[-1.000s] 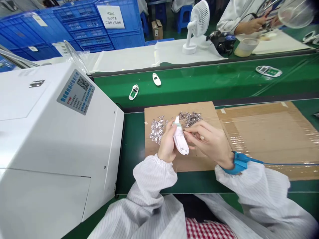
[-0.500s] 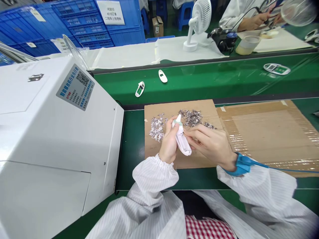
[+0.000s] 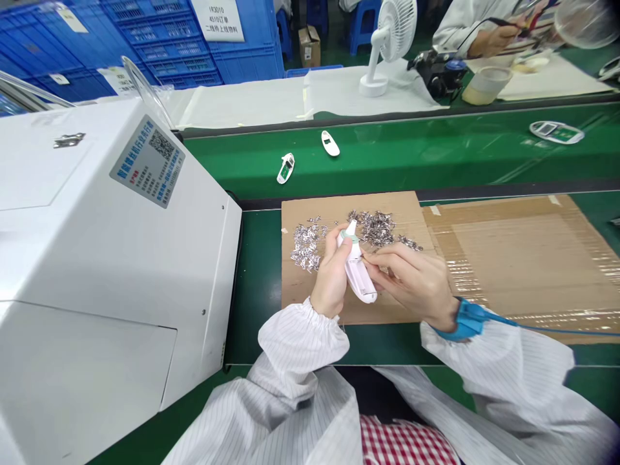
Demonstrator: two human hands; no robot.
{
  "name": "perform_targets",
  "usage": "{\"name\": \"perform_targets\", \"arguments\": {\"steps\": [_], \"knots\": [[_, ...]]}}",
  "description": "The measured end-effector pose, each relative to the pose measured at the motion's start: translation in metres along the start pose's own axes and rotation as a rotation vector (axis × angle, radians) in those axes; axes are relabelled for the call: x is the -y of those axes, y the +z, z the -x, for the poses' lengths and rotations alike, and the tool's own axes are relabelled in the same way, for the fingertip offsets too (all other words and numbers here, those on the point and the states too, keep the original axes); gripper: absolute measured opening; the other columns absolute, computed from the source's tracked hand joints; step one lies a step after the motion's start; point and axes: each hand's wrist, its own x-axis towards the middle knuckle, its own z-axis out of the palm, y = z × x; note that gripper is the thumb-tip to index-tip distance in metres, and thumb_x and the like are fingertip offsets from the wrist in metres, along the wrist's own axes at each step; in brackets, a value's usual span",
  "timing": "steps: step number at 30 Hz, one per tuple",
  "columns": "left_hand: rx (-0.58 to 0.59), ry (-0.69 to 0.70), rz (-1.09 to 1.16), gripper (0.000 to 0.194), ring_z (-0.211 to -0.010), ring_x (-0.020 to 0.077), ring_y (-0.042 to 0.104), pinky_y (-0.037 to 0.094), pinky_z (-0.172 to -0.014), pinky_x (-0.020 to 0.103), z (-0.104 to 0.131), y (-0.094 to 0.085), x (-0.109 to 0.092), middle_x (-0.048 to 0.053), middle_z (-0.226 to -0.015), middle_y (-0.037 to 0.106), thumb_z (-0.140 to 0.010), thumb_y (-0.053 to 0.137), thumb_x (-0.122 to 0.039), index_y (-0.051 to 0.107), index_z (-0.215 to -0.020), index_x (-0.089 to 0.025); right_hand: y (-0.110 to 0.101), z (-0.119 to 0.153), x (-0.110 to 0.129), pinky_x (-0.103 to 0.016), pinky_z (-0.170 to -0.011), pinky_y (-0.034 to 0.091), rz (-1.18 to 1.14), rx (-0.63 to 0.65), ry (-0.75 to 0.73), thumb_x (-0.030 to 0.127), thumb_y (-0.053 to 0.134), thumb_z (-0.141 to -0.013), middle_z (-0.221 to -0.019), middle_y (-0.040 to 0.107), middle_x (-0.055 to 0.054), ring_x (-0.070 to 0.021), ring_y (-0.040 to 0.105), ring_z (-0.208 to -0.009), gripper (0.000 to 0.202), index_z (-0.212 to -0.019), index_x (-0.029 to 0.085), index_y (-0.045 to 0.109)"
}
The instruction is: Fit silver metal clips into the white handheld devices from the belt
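A white device with a pale green ring and a pointed tip [image 3: 359, 278] is tilted above the cardboard sheet [image 3: 303, 290]. My left hand [image 3: 332, 274] is wrapped round its upper part. At the device's right side, my right hand [image 3: 411, 278] has its fingertips pinched together near an opening in the casing; anything between them is too small to make out. Behind my hands lie a pile of small dark metal parts [image 3: 376, 227] and, to the left, shinier small metal parts [image 3: 305, 247]. A blue strap [image 3: 467, 320] circles my right wrist.
A large white machine [image 3: 121, 258] stands on the left. Beyond the cardboard, a green belt [image 3: 411, 145] carries white device halves [image 3: 286, 168]. A second cardboard sheet [image 3: 527, 258] lies to the right. A fan [image 3: 387, 39] and a person's hand [image 3: 498, 40] are at the back.
The device halves on the green belt have shifted to the right. My hands have moved very slightly, with the device still in my left hand.
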Motion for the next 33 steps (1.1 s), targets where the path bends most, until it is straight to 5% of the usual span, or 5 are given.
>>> {"name": "perform_targets", "arguments": {"steps": [14, 21, 25, 28, 33], "knots": [[-0.002, 0.008, 0.011, 0.033, -0.063, 0.0103, 0.056, 0.047, -0.064, 0.021, 0.002, -0.001, 0.004, 0.000, -0.079, 0.058, -0.097, 0.051, -0.034, 0.049, -0.130, -0.026, -0.006, 0.007, 0.002, -0.023, -0.051, 0.038, 0.021, 0.157, -0.079, 0.022, 0.063, -0.092, -0.081, 0.075, 0.002, -0.0068, 0.062, -0.061, 0.010, -0.089, 0.020, 0.072], [0.079, -0.101, 0.068, 0.038, -0.050, 0.0141, 0.058, 0.049, -0.043, 0.025, -0.007, -0.025, 0.011, 0.000, -0.076, 0.059, -0.095, 0.051, -0.036, 0.044, -0.132, -0.028, -0.010, -0.006, -0.013, -0.024, -0.059, 0.047, -0.560, 0.490, 0.284, 0.031, 0.055, -0.096, -0.083, 0.073, -0.001, -0.0119, 0.064, -0.068, 0.022, -0.097, 0.024, 0.076], [-0.057, -0.040, 0.153, 0.032, -0.045, 0.0120, 0.055, 0.043, -0.035, 0.020, -0.012, -0.054, 0.001, -0.002, -0.073, 0.057, -0.095, 0.049, -0.035, 0.040, -0.125, -0.025, 0.013, -0.006, -0.030, -0.028, -0.060, 0.046, -0.393, 0.544, 0.549, 0.027, 0.062, -0.090, -0.079, 0.075, -0.002, -0.0156, 0.066, -0.066, 0.015, -0.088, 0.022, 0.076], [-0.129, 0.004, 0.171, 0.020, -0.044, 0.0108, 0.053, 0.040, -0.033, 0.019, -0.009, -0.070, -0.009, -0.002, -0.072, 0.055, -0.097, 0.044, -0.032, 0.043, -0.115, -0.023, 0.038, 0.004, -0.032, -0.030, -0.066, 0.046, -0.225, 0.715, 0.508, 0.021, 0.063, -0.087, -0.086, 0.077, -0.003, -0.0186, 0.068, -0.074, 0.011, -0.086, 0.020, 0.073], [-0.140, 0.001, 0.174, 0.016, -0.044, 0.0105, 0.052, 0.040, -0.033, 0.019, -0.001, -0.076, -0.012, -0.002, -0.073, 0.055, -0.098, 0.043, -0.031, 0.043, -0.111, -0.023, 0.063, 0.015, -0.026, -0.030, -0.070, 0.044, -0.185, 0.770, 0.432, 0.022, 0.059, -0.090, -0.101, 0.074, -0.005, -0.0197, 0.067, -0.085, 0.012, -0.090, 0.020, 0.071]]}}
